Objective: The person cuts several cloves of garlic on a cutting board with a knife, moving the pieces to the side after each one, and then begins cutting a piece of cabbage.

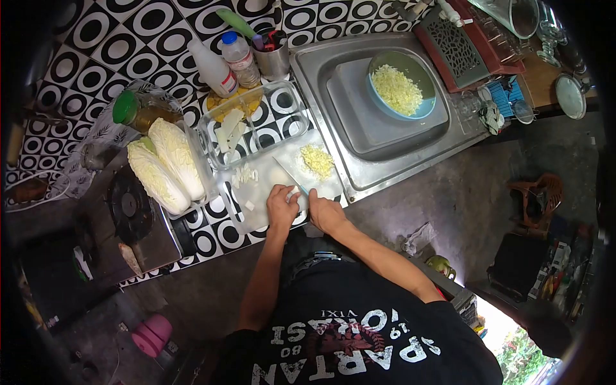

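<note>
On a pale translucent cutting board, my left hand has its fingers pressed on a small white piece. My right hand is wrapped round the handle of a knife, whose blade points up and left across the board. Just beyond the blade lies a heap of yellow chopped bits. White chopped pieces are scattered at the board's left. Behind the board, a clear divided container holds pale slices in its left part.
Two cabbage halves lie in a tray on the left, beside a stove. A blue bowl of chopped pieces stands in the metal sink. Bottles and a metal utensil cup stand at the back.
</note>
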The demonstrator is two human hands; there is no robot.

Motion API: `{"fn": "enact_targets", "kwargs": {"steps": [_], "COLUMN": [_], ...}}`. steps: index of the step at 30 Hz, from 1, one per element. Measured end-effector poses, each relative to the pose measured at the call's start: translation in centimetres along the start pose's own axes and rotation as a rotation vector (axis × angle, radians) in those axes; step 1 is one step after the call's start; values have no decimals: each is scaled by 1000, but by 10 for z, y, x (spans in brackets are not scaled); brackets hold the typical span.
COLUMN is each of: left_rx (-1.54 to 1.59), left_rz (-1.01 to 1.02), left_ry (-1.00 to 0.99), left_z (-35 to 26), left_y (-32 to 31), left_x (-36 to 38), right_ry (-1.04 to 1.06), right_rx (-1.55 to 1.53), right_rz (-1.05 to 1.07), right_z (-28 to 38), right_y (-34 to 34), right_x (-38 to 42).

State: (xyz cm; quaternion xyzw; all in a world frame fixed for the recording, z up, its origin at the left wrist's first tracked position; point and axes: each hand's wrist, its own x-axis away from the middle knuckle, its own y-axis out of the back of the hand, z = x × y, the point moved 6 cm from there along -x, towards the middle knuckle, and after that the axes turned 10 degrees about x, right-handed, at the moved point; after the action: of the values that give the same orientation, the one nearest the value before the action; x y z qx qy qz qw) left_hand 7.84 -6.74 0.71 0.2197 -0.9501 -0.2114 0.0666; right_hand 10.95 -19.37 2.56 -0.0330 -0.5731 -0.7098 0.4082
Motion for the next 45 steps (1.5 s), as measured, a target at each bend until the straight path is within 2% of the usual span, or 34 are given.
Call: {"fn": "enact_targets", "kwargs": {"steps": [5,14,18,20,24,28,33,39,45], "left_rx": [49,20,-2,8,35,71,86,83,34], "left_rz": [-13,-15,-3,13,-28,-94,-60,-2,16], "left_ry": [11,-38,-58,-66,-42,-22,3,-1,-6], "left_z": [8,13,10,11,12,14,11,13,13], "left_y": [2,-1,1,-2,0,1,3,2,2], "left_x": [2,1,2,0,3,4,1,-2,-2], "right_ry": [-7,-58,-98,-28,-9,-21,-65,-100,-23], "right_rx": [24,-30,-95,24,43,62,34,-5,11], "right_rz": [119,161,160,1,8,110,158,131,-42], "right_z": [6,4,1,5,7,10,10,7,13], "right_y": [11,-3,-19,-11,2,14,3,-17,-11], "right_x": [22,16,0,-8,-8,12,19,5,-10]}}
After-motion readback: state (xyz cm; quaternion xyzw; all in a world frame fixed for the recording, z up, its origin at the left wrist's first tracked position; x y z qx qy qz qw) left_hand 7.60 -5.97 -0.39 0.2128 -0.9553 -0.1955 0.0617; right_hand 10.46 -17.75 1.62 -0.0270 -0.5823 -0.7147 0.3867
